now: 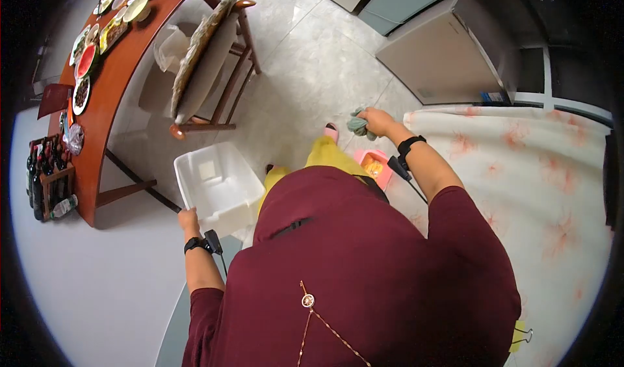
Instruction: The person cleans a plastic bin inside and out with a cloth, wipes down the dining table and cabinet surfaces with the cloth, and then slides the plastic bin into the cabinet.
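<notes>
My left hand (188, 219) grips the near left rim of a white plastic bin (224, 188), its fingers partly hidden by the wall. The bin is held tilted at my left side, with its inside facing up and a pale square patch at the bottom. Out in front on the right, my right hand (378, 121) is closed round a crumpled grey-green cloth (358, 124). The cloth hangs above the tiled floor, apart from the bin.
A wooden table (123, 87) with several dishes stands at the left. Near it are a chair (214, 68) and a bottle rack (57, 182). A pink container (380, 162) is by my right foot. A flowered curtain (507, 165) and a grey cabinet (435, 52) line the right.
</notes>
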Available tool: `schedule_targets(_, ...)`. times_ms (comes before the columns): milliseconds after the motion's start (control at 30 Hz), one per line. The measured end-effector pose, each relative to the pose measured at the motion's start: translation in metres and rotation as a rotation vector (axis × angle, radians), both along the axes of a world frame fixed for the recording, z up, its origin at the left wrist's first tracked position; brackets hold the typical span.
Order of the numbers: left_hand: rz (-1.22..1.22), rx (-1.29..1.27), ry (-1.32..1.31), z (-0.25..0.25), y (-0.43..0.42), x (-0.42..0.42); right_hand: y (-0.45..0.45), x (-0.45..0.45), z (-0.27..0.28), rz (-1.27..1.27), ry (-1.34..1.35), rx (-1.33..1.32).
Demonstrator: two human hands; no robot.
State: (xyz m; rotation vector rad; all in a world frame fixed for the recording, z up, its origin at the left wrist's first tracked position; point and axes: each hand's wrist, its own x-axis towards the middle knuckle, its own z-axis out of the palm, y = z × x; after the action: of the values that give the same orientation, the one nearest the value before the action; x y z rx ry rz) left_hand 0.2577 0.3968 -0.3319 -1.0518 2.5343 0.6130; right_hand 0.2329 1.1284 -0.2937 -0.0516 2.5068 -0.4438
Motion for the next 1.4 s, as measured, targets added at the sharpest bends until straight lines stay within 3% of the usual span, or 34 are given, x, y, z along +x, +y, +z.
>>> schedule_targets(67,-0.040,-0.089,-0.149,0.006,0.023,-0.011,0.012,-0.021,-0.017,0.029,-0.004,-0.036)
schedule_targets(333,-0.258,-0.317,-0.277,0.016,0.136,-0.051,0.091,-0.055,-0.043,0.143,-0.096,-0.055)
schedule_targets(400,-0.248,-0.324,-0.277,0.029,0.182,-0.064,0.112,-0.058,-0.047,0.066,-0.159,-0.050)
schedule_targets(467,-0.419,-0.287,-0.305,-0.008,0.178,-0.070,0.135,-0.057,-0.048,0.072,-0.149,-0.020)
schedule_targets(533,-0.235,-0.202,-0.258,0.018,0.240,-0.091,0.154,-0.063,-0.053,0.089,-0.131,0.006)
schedule_targets(600,-0.236,-0.151,-0.187,-0.008,0.253,-0.108,0.171,-0.061,-0.054,0.019,-0.167,-0.036)
schedule_targets(767,-0.519,-0.064,-0.064,-0.007,0.339,-0.168,0.196,-0.044,-0.045,-0.093,-0.210,-0.002)
schedule_targets(867,-0.752,-0.191,0.043,0.024,0.416,-0.209,0.200,-0.025,-0.046,-0.202,-0.209,-0.043)
schedule_targets(933,-0.847,-0.128,0.141,0.052,0.458,-0.232,0.200,-0.012,-0.053,-0.280,-0.241,-0.041)
schedule_targets(1000,-0.870,-0.014,0.194,0.099,0.502,-0.252,0.203,-0.002,-0.073,-0.274,-0.236,-0.106)
schedule_targets(1133,-0.888,0.252,0.379,0.146,0.556,-0.289,0.193,0.000,-0.050,-0.312,-0.264,-0.130)
schedule_targets(1267,-0.922,0.389,0.446,0.203,0.604,-0.317,0.178,0.008,-0.041,-0.418,-0.080,-0.074)
schedule_targets(1367,-0.880,0.775,0.496,0.232,0.631,-0.335,0.172,0.003,-0.044,-0.445,-0.128,-0.022)
schedule_targets(1400,-0.889,0.779,0.488,0.246,0.641,-0.335,0.172,0.002,-0.044,-0.477,-0.129,-0.040)
